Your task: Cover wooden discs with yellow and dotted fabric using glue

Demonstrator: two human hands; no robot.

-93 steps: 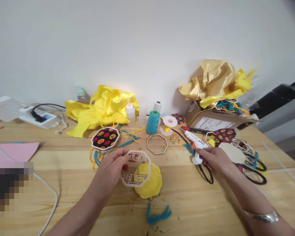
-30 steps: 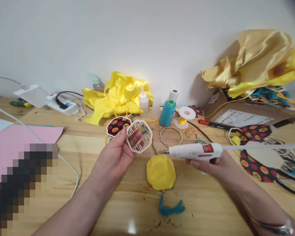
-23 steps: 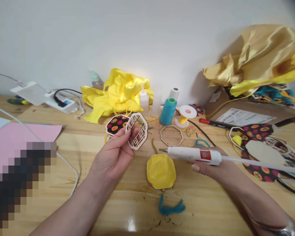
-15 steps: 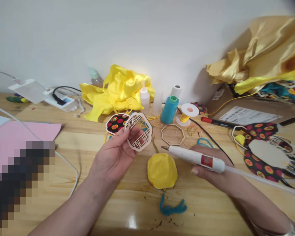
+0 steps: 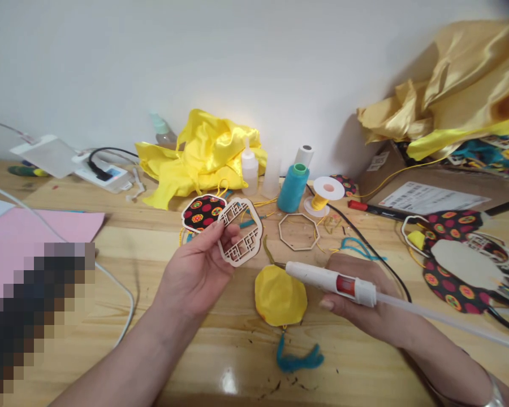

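Note:
My left hand (image 5: 201, 265) pinches a pale wooden lattice frame (image 5: 240, 249) with a scalloped edge, tilted above the table. A white hot glue gun (image 5: 318, 278) with a clear glue stick (image 5: 428, 319) in its back end is gripped in my right hand (image 5: 360, 299), its fingers partly hidden. The metal nozzle points left, over the top edge of a yellow fabric-covered piece (image 5: 280, 297) lying on the table; whether it touches cannot be told. A teal tassel (image 5: 299, 356) hangs from that piece's near side. Behind the lattice frame lies a dark floral piece (image 5: 201, 213).
An octagonal wooden ring (image 5: 298, 232), teal thread cone (image 5: 293, 189), yellow cord spool (image 5: 322, 198) and squeeze bottle (image 5: 250, 172) stand or lie behind. Yellow satin (image 5: 207, 152) is heaped at the wall. A cardboard box (image 5: 432, 186), red-capped marker (image 5: 375, 210) and floral pieces (image 5: 453, 232) occupy the right.
My right hand has moved the glue gun slightly left and down, bringing its nozzle to the yellow piece's top edge. My left hand has lowered the lattice frame slightly.

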